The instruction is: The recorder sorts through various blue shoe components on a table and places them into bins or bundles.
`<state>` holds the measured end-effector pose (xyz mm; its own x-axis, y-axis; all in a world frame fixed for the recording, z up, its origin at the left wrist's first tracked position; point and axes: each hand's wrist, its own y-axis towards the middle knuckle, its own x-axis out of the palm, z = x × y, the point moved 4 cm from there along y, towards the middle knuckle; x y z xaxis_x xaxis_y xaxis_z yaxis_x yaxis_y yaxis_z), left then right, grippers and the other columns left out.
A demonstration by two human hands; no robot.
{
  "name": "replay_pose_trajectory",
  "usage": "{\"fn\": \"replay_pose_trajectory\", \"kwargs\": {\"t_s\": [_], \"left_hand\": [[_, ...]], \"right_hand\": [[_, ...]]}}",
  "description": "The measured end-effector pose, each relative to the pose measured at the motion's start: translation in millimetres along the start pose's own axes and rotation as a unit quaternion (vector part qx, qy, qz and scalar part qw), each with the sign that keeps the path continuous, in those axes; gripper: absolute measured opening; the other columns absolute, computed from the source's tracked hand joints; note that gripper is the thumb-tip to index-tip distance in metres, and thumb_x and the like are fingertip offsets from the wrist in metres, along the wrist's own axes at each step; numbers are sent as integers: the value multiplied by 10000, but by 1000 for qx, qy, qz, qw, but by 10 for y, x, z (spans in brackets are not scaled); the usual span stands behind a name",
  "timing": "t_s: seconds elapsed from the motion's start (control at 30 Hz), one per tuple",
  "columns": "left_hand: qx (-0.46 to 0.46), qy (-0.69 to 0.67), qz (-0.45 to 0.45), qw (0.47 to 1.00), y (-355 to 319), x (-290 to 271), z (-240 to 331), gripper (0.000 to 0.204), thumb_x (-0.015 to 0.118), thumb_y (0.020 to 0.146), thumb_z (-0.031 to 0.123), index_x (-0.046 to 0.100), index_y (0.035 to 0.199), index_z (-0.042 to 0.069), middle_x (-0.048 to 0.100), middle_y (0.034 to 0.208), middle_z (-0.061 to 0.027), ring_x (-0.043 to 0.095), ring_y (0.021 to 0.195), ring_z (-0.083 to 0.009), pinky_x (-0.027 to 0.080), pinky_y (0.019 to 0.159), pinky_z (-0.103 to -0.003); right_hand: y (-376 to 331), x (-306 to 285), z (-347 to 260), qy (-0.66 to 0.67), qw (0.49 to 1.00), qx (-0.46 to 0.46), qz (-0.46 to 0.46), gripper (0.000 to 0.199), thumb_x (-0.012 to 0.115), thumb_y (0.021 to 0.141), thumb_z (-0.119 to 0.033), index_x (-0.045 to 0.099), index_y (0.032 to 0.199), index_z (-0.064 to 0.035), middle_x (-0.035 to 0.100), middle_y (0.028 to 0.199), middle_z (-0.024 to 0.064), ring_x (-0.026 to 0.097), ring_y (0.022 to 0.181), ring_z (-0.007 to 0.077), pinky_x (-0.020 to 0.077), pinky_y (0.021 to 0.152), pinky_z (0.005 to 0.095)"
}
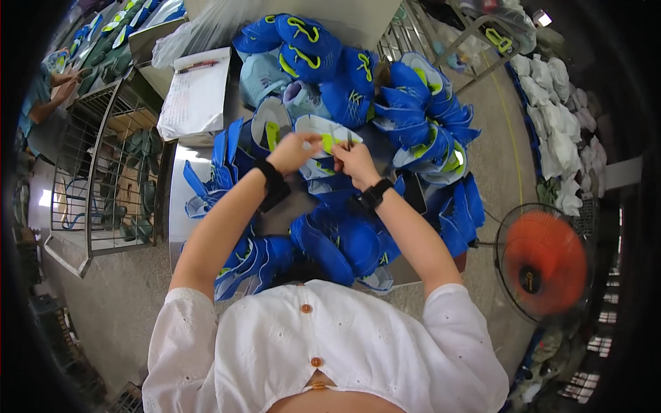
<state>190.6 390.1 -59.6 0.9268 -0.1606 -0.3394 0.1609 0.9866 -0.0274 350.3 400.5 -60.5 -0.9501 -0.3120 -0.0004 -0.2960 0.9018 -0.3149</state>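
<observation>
Over the middle of the table, a shoe upper [313, 125] with a pale lining and a yellow-green patch lies between my two hands. My left hand [295, 153] is closed at its near left side, the fingertips pinched and blurred by motion; what they pinch is too small to make out. My right hand [356, 165] is closed on the upper's right edge, fingers bent at the yellow-green patch. A thin dark tip shows above those fingers; its kind is unclear. Blue shoe uppers [344, 234] lie in a heap just below my hands.
More blue uppers [427, 103] are piled right and behind, beside pale blue ones [261, 77]. A written-on paper pad [196, 96] bears a pen. Left stands a wire cage cart [93, 186]; right, an orange fan [540, 261]. Another person's arm [48, 107] shows far left.
</observation>
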Motion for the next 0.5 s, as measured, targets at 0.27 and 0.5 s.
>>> {"fn": "replay_pose_trajectory", "kwargs": {"t_s": [0.27, 0.5], "left_hand": [[51, 261, -55, 962, 31, 925, 103, 216, 538, 759, 269, 574, 773, 57, 608, 746, -158, 591, 694, -321, 468, 599, -409], [1, 251, -120, 960, 144, 916, 133, 309, 523, 810, 352, 606, 985, 112, 620, 856, -130, 585, 829, -304, 455, 718, -387]], "right_hand": [[-437, -86, -360, 70, 991, -108, 41, 208, 535, 822, -138, 509, 637, -46, 470, 507, 2, 413, 396, 64, 309, 395, 204], [-1067, -561, -1128, 199, 915, -306, 168, 212, 523, 867, -196, 518, 721, -42, 510, 551, 45, 407, 411, 76, 266, 386, 187]]}}
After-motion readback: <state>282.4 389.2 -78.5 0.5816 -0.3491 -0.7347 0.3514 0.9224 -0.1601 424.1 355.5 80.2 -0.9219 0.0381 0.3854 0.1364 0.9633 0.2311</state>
